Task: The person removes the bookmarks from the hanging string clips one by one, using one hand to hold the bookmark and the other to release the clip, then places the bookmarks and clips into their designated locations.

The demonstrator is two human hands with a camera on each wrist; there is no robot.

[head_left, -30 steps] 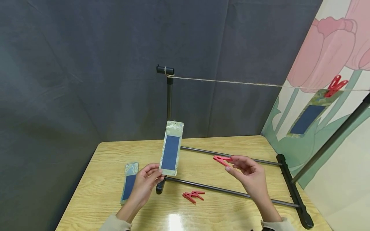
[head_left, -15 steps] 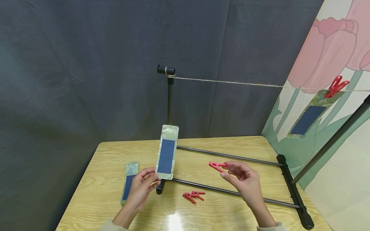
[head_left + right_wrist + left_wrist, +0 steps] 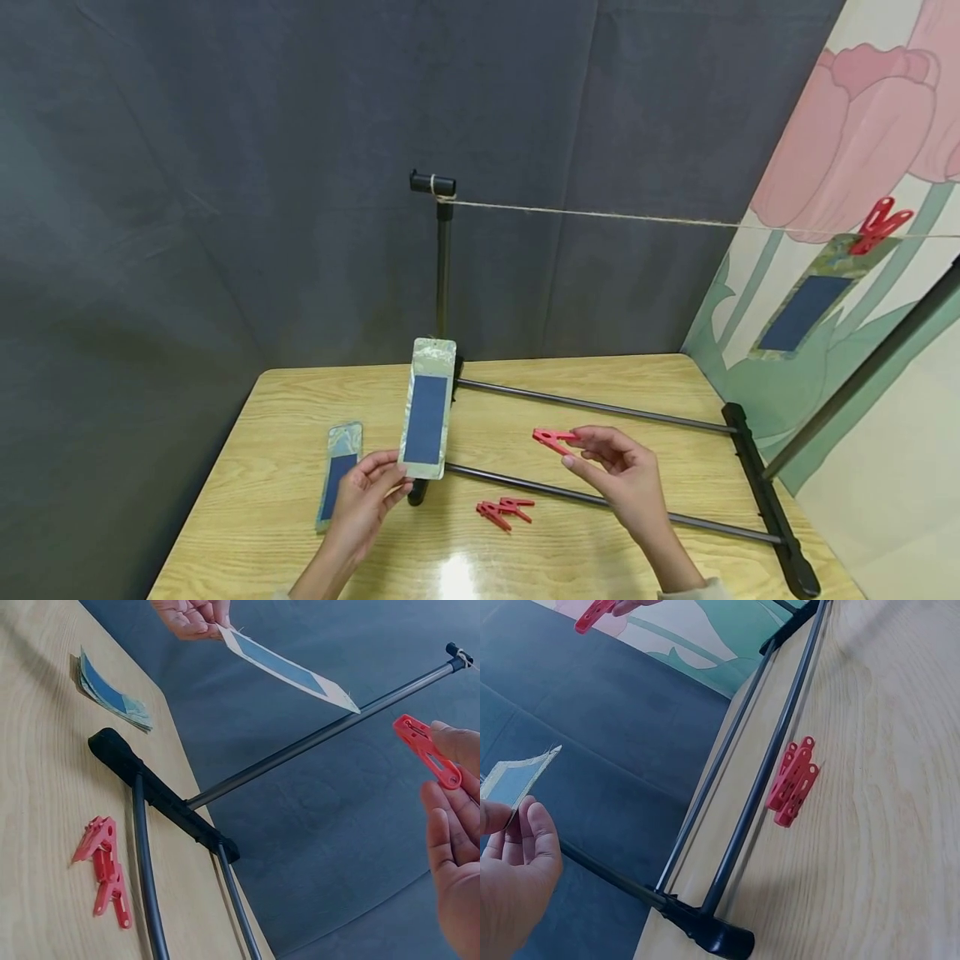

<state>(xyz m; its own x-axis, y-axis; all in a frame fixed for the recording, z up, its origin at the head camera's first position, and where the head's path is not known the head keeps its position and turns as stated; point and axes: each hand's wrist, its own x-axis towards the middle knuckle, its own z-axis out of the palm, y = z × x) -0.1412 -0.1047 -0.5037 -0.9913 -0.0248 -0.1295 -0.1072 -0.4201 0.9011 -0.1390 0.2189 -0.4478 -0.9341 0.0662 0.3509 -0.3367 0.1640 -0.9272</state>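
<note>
My left hand (image 3: 360,508) pinches the bottom edge of a tall bookmark-like card (image 3: 426,417), which has a dark blue panel and a pale marbled border. The card stands nearly upright, tilted slightly, in front of the rack's far post. Level with its lower half, to the right, my right hand (image 3: 628,483) pinches a red clothespin (image 3: 551,438) by its handles between thumb and fingers, nose pointing left. A small stack of similar cards (image 3: 112,697) lies on the table beyond my left hand. Between the hands, several red clothespins (image 3: 791,784) lie together on the wood.
A string (image 3: 600,215) runs from the far post (image 3: 443,275) to the right post (image 3: 862,367) above the table (image 3: 300,392). Another card (image 3: 806,312) hangs on it by a red clothespin (image 3: 879,229). Two black rails (image 3: 540,485) cross low over the tabletop.
The left hand has lowered the card and shifted it slightly left. The right hand has moved left and down with the clothespin, towards the card. The things on the table stay put.
</note>
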